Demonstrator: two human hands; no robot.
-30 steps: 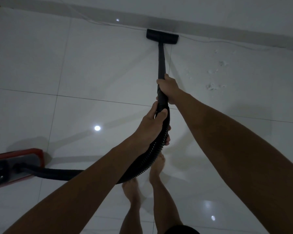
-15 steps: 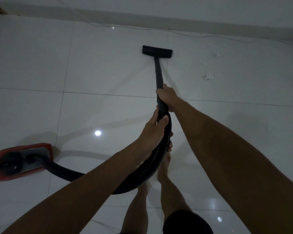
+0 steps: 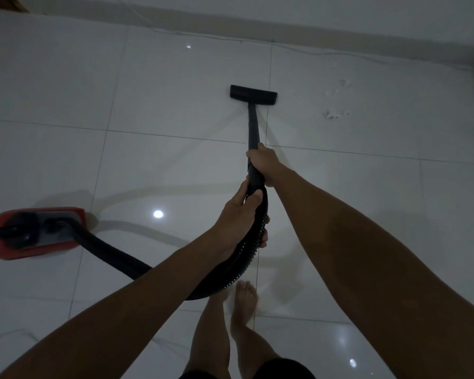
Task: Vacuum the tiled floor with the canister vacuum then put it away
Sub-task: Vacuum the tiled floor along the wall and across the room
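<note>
While the nozzle (image 3: 253, 94) rests flat on the floor (image 3: 175, 165), the right hand (image 3: 263, 162) grips the wand (image 3: 253, 127); the left hand (image 3: 241, 214) grips the hose (image 3: 246, 250).

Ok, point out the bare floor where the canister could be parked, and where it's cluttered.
Bare tiles lie between the red canister and the floor nozzle, up to the wall on the left. More bare tile lies right of the right hand. Crowded: white debris right of the nozzle, the thin cord along the wall, and the hose looping past the left hand by the bare feet.
</note>
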